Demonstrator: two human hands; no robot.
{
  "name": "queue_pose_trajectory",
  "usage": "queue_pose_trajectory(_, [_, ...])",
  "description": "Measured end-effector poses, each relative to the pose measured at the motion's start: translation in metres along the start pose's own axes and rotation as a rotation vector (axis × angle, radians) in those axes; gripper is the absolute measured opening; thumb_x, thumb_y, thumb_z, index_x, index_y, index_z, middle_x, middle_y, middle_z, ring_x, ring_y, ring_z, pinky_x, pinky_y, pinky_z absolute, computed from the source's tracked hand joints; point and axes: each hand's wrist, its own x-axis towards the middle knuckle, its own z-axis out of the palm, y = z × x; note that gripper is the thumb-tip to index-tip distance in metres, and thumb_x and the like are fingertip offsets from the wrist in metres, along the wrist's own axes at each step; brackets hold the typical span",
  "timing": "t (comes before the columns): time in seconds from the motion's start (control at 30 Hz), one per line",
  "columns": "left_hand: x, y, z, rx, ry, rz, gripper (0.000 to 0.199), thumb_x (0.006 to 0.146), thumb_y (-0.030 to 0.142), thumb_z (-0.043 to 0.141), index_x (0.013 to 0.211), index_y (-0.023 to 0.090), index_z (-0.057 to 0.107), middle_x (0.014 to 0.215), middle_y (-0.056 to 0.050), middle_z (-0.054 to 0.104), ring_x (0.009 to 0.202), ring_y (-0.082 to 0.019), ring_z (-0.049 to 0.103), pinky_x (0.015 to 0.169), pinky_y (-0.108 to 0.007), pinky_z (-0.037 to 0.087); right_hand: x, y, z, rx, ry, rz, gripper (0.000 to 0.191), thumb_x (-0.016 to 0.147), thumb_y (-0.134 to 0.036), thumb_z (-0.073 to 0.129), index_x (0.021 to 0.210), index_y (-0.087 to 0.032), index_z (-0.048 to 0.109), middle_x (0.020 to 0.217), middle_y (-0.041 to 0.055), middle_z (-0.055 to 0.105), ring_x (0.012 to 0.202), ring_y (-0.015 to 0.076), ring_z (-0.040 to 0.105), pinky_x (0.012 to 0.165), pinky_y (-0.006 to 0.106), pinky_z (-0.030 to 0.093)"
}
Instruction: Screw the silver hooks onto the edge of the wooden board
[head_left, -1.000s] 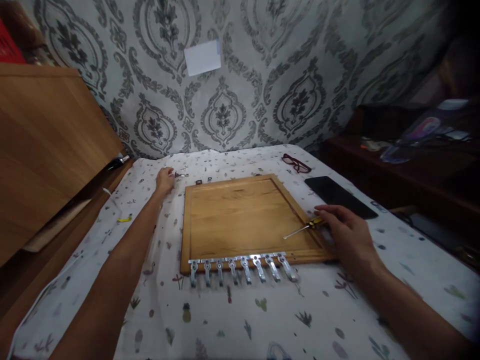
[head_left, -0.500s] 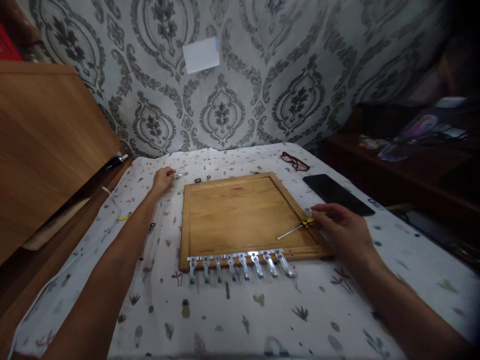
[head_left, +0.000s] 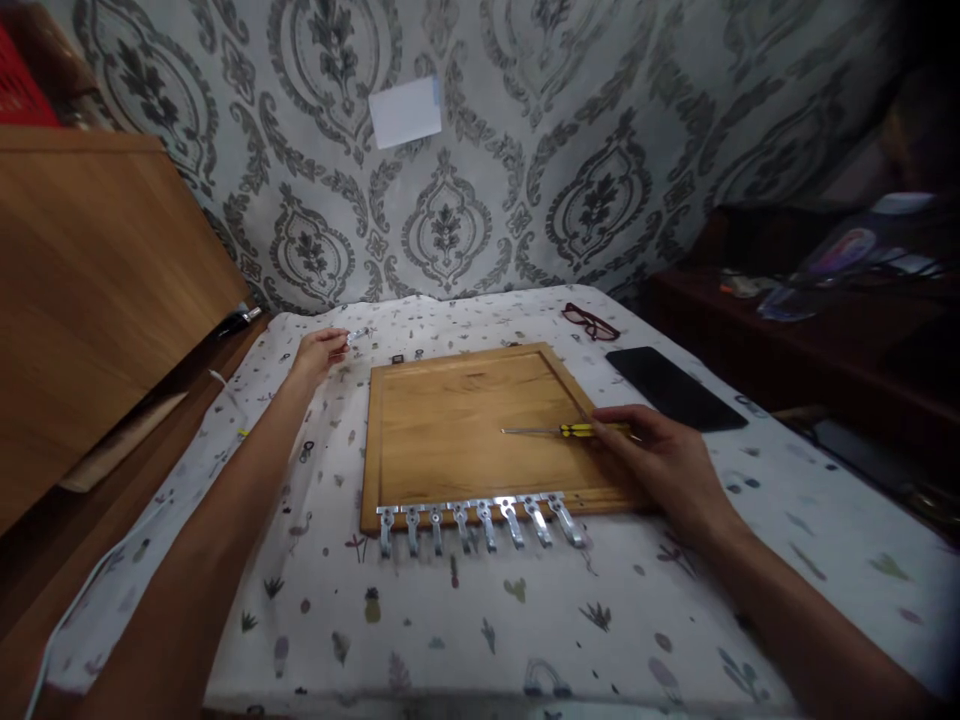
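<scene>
Beyond the far left corner of a framed wooden panel (head_left: 457, 420), my left hand (head_left: 319, 352) pinches a small shiny metal piece (head_left: 357, 336); it looks like a metal hook or bracket. My right hand (head_left: 667, 455) is closed round the yellow-and-black handle of a screwdriver (head_left: 574, 430) at the panel's right side. Its thin shaft points left above the panel. Along the panel's near edge sits a row of several silver metal hooks (head_left: 486, 522), their curved ends reaching past the edge towards me.
The panel lies on a white patterned tablecloth (head_left: 420, 630). Red-framed glasses (head_left: 591, 322) and a black flat slab (head_left: 675, 387) lie to the right. A wooden cabinet (head_left: 97, 290) stands at the left, a patterned wall covering (head_left: 510, 240) behind. A clear plastic bottle (head_left: 825, 260) rests far right.
My left hand has lifted a little and turned, the metal piece now showing more. The screwdriver has swung from slanting down to nearly level, and my right hand has shifted slightly left.
</scene>
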Motion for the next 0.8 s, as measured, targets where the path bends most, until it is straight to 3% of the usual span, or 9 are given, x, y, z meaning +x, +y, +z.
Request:
queue_pose_trajectory(0.13, [-0.042,0.023,0.017,-0.014,-0.143,0.127,0.037,0.103,0.040,0.069,0.131,0.016,0.066,0.128,-0.010,0.069,0.108,-0.023,0.071,0.093,-0.044,0.063,-0.005,-0.014,0.008,0.003,0.021,-0.109,0.032,0.083,-0.045,0.084,0.104,-0.021,0.078,0.112,0.0087,0.078,0.100,0.0250,0.072,0.104,0.051,0.056])
queue_pose_trajectory(0.2, [-0.071,0.038,0.031,-0.014,-0.239,0.214,0.031,0.103,0.040,0.070,0.120,0.014,0.069,0.113,-0.007,0.073,0.095,-0.019,0.072,0.085,-0.039,0.064,-0.007,-0.022,0.011,0.023,0.047,-0.139,0.034,0.076,-0.050,0.085,0.097,-0.024,0.081,0.120,0.0102,0.078,0.109,0.0297,0.071,0.107,0.052,0.054])
queue_pose_trajectory(0.27, [-0.102,0.054,0.048,-0.021,-0.329,0.313,0.029,0.092,0.039,0.082,0.102,0.013,0.075,0.090,-0.004,0.076,0.081,-0.017,0.073,0.078,-0.032,0.063,-0.011,-0.031,0.011,0.050,0.068,-0.155,0.035,0.071,-0.054,0.086,0.091,-0.025,0.081,0.126,0.0108,0.077,0.121,0.0322,0.068,0.107,0.050,0.053])
queue_pose_trajectory(0.37, [-0.149,0.078,0.076,-0.030,-0.438,0.450,0.026,0.080,0.038,0.087,0.092,0.016,0.079,0.082,-0.004,0.079,0.075,-0.018,0.075,0.074,-0.028,0.061,-0.024,-0.050,0.007,0.112,0.111,-0.138,0.040,0.070,-0.061,0.085,0.082,-0.024,0.079,0.126,0.0125,0.074,0.113,0.0289,0.066,0.086,0.039,0.056])
queue_pose_trajectory(0.43, [-0.175,0.093,0.094,-0.026,-0.484,0.526,0.016,0.082,0.032,0.084,0.089,0.017,0.081,0.083,-0.003,0.080,0.075,-0.016,0.075,0.076,-0.027,0.061,-0.038,-0.066,0.004,0.181,0.088,-0.107,0.043,0.074,-0.065,0.082,0.081,-0.023,0.077,0.103,0.0101,0.075,0.093,0.0221,0.065,0.070,0.031,0.052])
queue_pose_trajectory(0.5, [-0.194,0.105,0.111,0.068,-0.469,0.770,0.006,0.090,0.023,0.076,0.092,0.019,0.081,0.088,-0.001,0.082,0.079,-0.014,0.075,0.077,-0.024,0.059,-0.053,-0.083,0.002,0.290,-0.030,-0.053,0.053,0.080,-0.074,0.075,0.082,-0.021,0.077,0.077,0.0056,0.070,0.068,0.0151,0.059,0.056,0.026,0.044])
queue_pose_trajectory(0.6, [-0.209,0.117,0.131,0.235,-0.422,1.193,0.016,0.102,0.016,0.064,0.096,0.019,0.079,0.090,-0.001,0.082,0.079,-0.012,0.076,0.076,-0.022,0.058,-0.073,-0.102,-0.003,0.470,-0.163,0.021,0.065,0.078,-0.084,0.069,0.083,-0.019,0.076,0.065,0.0018,0.065,0.049,0.0086,0.047,0.043,0.023,0.031])
queue_pose_trajectory(0.67, [-0.213,0.122,0.140,0.281,-0.391,1.322,0.018,0.104,0.014,0.062,0.096,0.019,0.076,0.086,0.000,0.081,0.076,-0.011,0.076,0.074,-0.021,0.058,-0.081,-0.108,-0.007,0.565,-0.181,0.053,0.060,0.073,-0.079,0.078,0.082,-0.020,0.075,0.064,-0.0001,0.064,0.045,0.0066,0.042,0.040,0.022,0.025])
queue_pose_trajectory(0.8, [-0.217,0.126,0.151,0.319,-0.368,1.423,0.020,0.106,0.013,0.059,0.094,0.019,0.074,0.084,0.000,0.079,0.074,-0.011,0.075,0.069,-0.022,0.057,-0.092,-0.106,-0.016,0.669,-0.164,0.100,0.050,0.070,-0.066,0.090,0.079,-0.020,0.072,0.063,-0.0006,0.066,0.045,0.0070,0.045,0.038,0.021,0.023])
